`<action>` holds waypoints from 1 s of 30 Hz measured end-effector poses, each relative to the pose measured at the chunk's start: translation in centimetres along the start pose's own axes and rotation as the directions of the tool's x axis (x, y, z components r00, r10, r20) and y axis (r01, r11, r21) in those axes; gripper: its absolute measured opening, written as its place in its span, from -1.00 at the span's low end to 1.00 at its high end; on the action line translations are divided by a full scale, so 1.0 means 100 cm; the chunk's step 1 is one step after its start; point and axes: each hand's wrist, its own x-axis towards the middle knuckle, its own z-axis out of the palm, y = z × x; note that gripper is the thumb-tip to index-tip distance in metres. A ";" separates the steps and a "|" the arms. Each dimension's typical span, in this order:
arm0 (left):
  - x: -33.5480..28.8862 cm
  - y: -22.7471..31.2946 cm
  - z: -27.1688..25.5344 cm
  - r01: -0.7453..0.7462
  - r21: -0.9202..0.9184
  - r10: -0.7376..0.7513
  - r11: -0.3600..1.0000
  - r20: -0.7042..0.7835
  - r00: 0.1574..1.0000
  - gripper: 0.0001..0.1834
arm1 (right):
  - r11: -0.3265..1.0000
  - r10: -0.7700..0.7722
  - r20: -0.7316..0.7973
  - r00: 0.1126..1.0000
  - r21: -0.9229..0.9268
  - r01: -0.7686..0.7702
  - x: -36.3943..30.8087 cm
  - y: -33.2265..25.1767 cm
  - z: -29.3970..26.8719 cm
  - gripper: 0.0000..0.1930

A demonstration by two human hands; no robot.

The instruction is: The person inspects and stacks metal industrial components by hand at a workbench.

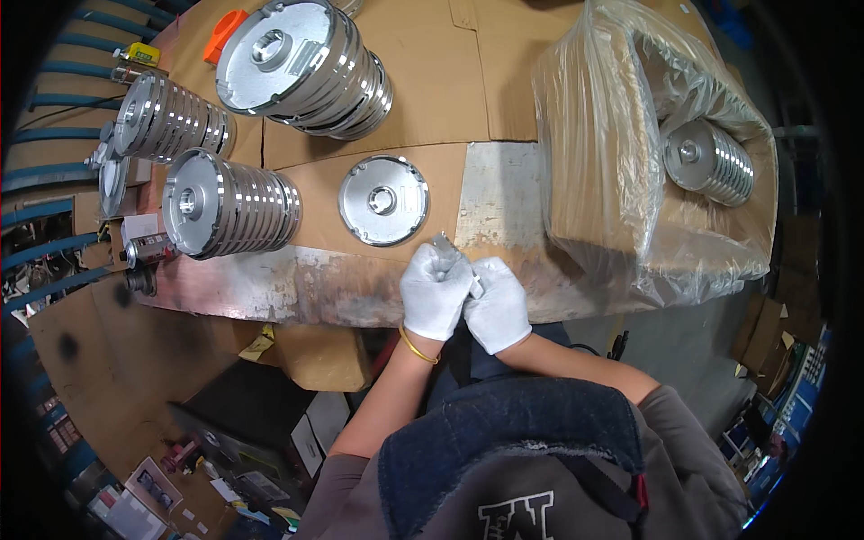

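Observation:
Both hands wear white gloves and meet just off the front edge of the table. My left hand (pixel 434 292) is closed, and a small flat grey metallic piece (pixel 442 241) pokes out past its fingers. My right hand (pixel 498 306) is closed beside it, fingers curled against the left hand. A pale end (pixel 477 287) shows between the two hands; whether it belongs to the same piece I cannot tell. Beyond my hands a single round silver metal disc (pixel 383 200) with a central hub lies flat on cardboard, touched by neither hand.
Stacks of similar discs stand at the left (pixel 232 202), far left (pixel 171 117) and back (pixel 306 67). At the right is a carton lined with clear plastic (pixel 598 153), holding another disc stack (pixel 708 162). A yellow tape measure (pixel 142 54) and an orange object (pixel 224 36) sit at the back left.

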 end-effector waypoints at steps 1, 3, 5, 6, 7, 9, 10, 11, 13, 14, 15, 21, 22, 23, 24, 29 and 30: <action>0.000 0.002 0.000 -0.016 -0.031 0.015 0.999 -0.010 1.000 -0.78 | 1.000 -0.010 0.000 1.000 -0.005 0.010 -0.002 0.000 0.001 -0.91; -0.008 -0.010 -0.007 -0.104 0.168 0.105 0.980 0.007 0.994 -0.78 | 0.975 0.151 0.017 0.988 0.160 -0.151 -0.008 0.003 0.006 -0.92; -0.024 -0.014 -0.007 -0.244 0.364 0.225 0.899 0.093 0.970 -0.80 | 0.711 0.368 0.082 0.926 0.618 -0.337 -0.009 0.009 0.013 -0.92; -0.025 -0.015 -0.008 -0.255 0.352 0.229 0.901 0.115 0.967 -0.80 | 0.215 0.508 0.256 0.823 0.887 -0.409 -0.011 0.010 0.015 -0.92; -0.026 -0.014 -0.008 -0.265 0.339 0.232 0.903 0.137 0.963 -0.80 | 0.218 0.508 0.253 0.823 0.887 -0.407 -0.011 0.012 0.016 -0.92; -0.012 -0.007 -0.004 -0.191 0.237 0.167 0.952 0.119 0.979 -0.81 | 0.900 0.263 0.027 0.965 0.354 -0.255 -0.001 0.013 0.012 -0.92; -0.006 -0.016 -0.006 -0.115 0.114 0.104 0.987 0.102 0.989 -0.83 | 0.988 0.098 -0.004 0.995 0.117 -0.097 0.001 0.008 0.004 -0.92; -0.006 -0.019 -0.008 -0.116 0.111 0.106 0.987 0.095 0.990 -0.83 | 0.989 0.093 0.001 0.996 0.116 -0.092 0.000 0.000 0.001 -0.92; -0.004 -0.022 -0.007 -0.035 -0.095 0.043 0.995 0.084 0.996 -0.87 | 0.982 0.136 -0.040 0.990 0.135 -0.130 -0.001 -0.009 -0.001 -0.93; 0.001 -0.019 -0.011 -0.080 0.070 0.074 0.994 0.087 0.993 -0.87 | 0.983 0.135 -0.041 0.990 0.135 -0.128 0.000 -0.008 -0.002 -0.93; 0.008 -0.018 -0.013 -0.082 0.070 0.075 0.994 0.087 0.993 -0.87 | 0.999 0.037 -0.033 0.999 0.008 -0.037 0.000 -0.007 -0.003 -0.93; -0.008 -0.025 -0.018 -0.396 0.443 0.366 0.804 0.157 0.917 -0.84 | 0.993 0.108 -0.013 0.994 0.052 -0.107 -0.010 0.006 0.002 -0.90; -0.024 -0.031 -0.010 -0.340 0.207 0.306 0.917 0.177 0.935 -0.81 | 0.958 0.196 0.001 0.981 0.215 -0.192 -0.012 0.013 0.008 -0.90; -0.024 -0.031 -0.008 -0.305 0.193 0.276 0.932 0.163 0.947 -0.80 | 0.889 0.279 0.029 0.960 0.371 -0.270 -0.012 0.017 0.009 -0.90; -0.021 -0.024 -0.009 -0.314 0.247 0.282 0.917 0.159 0.946 -0.80 | 0.973 0.164 0.017 0.986 0.158 -0.165 -0.006 0.010 0.003 -0.89; 0.053 -0.018 -0.047 -0.094 0.337 0.223 0.937 -0.368 0.903 -0.80 | 0.997 -0.030 0.067 0.997 -0.074 0.035 -0.009 0.007 -0.009 -0.90; 0.063 -0.021 -0.074 -0.091 0.407 0.274 0.909 -0.418 0.866 -0.78 | 0.999 -0.020 0.010 1.000 -0.032 0.020 -0.010 0.000 -0.018 -0.88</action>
